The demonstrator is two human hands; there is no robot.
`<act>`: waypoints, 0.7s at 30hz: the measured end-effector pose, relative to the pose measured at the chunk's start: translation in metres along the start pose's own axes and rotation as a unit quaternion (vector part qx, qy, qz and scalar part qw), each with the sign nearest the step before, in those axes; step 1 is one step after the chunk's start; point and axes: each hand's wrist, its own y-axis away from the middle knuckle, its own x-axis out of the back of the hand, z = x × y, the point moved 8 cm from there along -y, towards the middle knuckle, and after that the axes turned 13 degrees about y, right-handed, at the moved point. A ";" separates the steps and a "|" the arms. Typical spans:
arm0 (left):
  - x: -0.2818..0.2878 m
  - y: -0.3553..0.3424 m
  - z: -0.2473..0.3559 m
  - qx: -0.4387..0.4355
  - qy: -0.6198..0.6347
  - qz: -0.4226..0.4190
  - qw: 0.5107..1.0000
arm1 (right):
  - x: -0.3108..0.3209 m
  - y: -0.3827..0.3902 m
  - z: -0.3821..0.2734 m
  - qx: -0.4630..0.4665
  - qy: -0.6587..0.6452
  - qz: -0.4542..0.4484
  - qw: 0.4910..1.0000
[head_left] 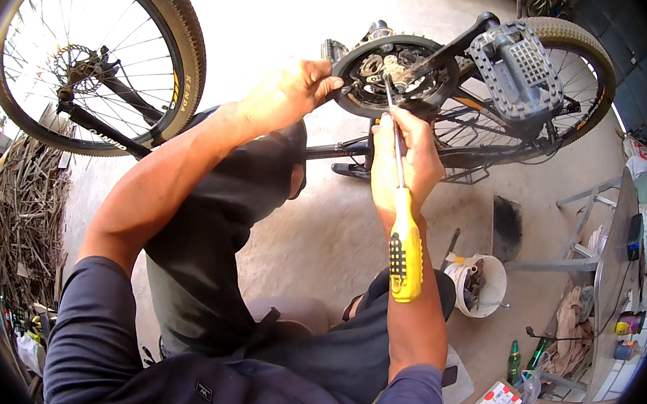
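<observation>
An upturned bicycle stands before me, with its black round chainring guard (339, 84) at the top centre. My left hand (290, 95) pinches the left edge of that guard between thumb and fingers. In my right hand (414, 154) is a screwdriver (406, 259), its yellow and black handle lying back along my wrist. My fingers hold it by the metal shaft, and the tip reaches the greasy parts at the centre of the guard. A black crank arm (456, 48) runs from there up to a ridged pedal (520, 79). My left fingertips behind the guard are hidden.
The front wheel (188, 75) rises at left, the rear wheel (608, 69) at right. Near my right knee stands a white bucket (495, 282) with tools. A metal-legged table (613, 281), green bottles (514, 361) and a box (498, 402) lie right; a stick pile (25, 222) left.
</observation>
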 end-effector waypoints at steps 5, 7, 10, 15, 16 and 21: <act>-0.001 0.001 0.002 0.009 -0.016 -0.016 1.000 | -0.006 -0.006 0.019 -0.060 -0.018 -0.001 0.998; 0.000 0.002 0.001 0.008 0.006 -0.016 1.000 | -0.010 -0.009 0.023 -0.074 -0.018 -0.002 0.997; 0.001 0.004 0.001 -0.001 0.010 -0.015 1.000 | -0.012 -0.010 0.025 -0.101 -0.033 -0.001 0.994; 0.000 0.003 0.001 0.003 0.014 -0.008 1.000 | -0.011 -0.012 0.021 -0.094 -0.029 0.010 0.995; 0.000 0.002 0.000 -0.005 0.017 0.000 1.000 | -0.011 -0.012 0.020 -0.076 -0.018 0.015 0.997; 0.000 0.002 0.002 -0.026 -0.006 -0.006 1.000 | -0.015 -0.007 0.020 -0.056 0.001 -0.005 0.998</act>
